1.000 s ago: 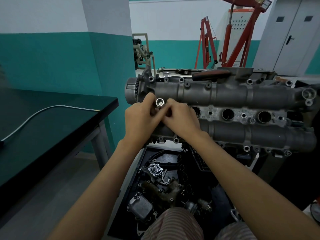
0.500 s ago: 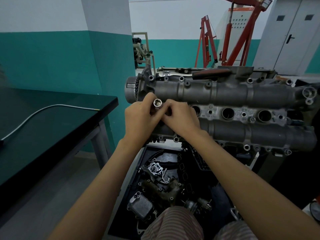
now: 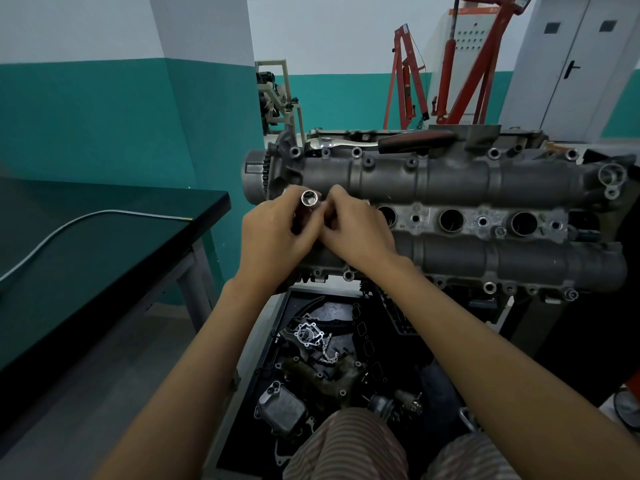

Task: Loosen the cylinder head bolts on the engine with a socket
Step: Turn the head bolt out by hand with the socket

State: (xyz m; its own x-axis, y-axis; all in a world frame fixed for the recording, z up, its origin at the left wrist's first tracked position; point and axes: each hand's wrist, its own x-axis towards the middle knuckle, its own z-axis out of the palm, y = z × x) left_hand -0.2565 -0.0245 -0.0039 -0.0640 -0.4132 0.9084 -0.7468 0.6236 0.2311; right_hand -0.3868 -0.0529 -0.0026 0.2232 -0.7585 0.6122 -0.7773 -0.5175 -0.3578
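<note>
A green-walled workshop is holding the engine (image 3: pixel 450 202). At its 9 o'clock end, the left hand (image 3: pixel 273 237) is gripping the socket (image 3: pixel 309 199); the right hand (image 3: pixel 356 233) is pinching something hidden beside it.

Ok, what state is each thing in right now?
socket: held up, open end facing the camera
left hand: grips the socket
right hand: fingers curled beside the socket
engine: three round holes open
ratchet: lying on the engine
</note>
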